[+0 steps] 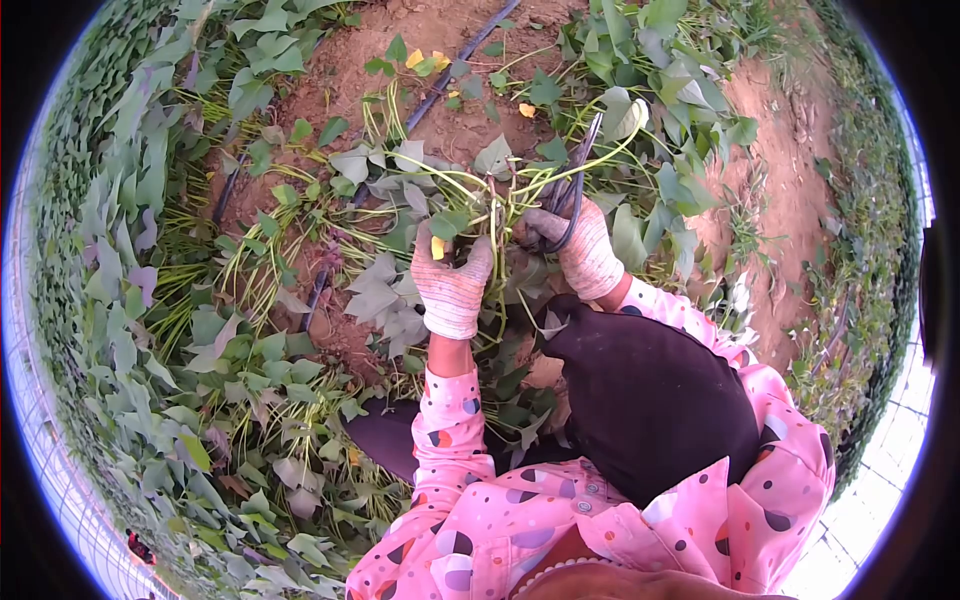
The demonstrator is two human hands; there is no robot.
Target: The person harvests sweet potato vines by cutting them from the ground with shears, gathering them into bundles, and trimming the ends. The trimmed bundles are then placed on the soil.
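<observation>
Left hand [452, 285]: gloved, closed round a bunch of sweet-potato vine stems [497, 205] at the middle of the soil bed [330, 90].
Right hand [588, 252]: gloved, closed on shears [578, 185], blades among the stems.
Risk: the blades may nick the left fingers, which sit close by.

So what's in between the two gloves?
Green vine stems, gripped by the left hand, and leaves fill the gap to the right hand, which holds shears; the head view shows it.

Knitted cloth gloves [452, 285], dark metal shears [572, 190], matt leaves [380, 290], crumbly soil [440, 25].
</observation>
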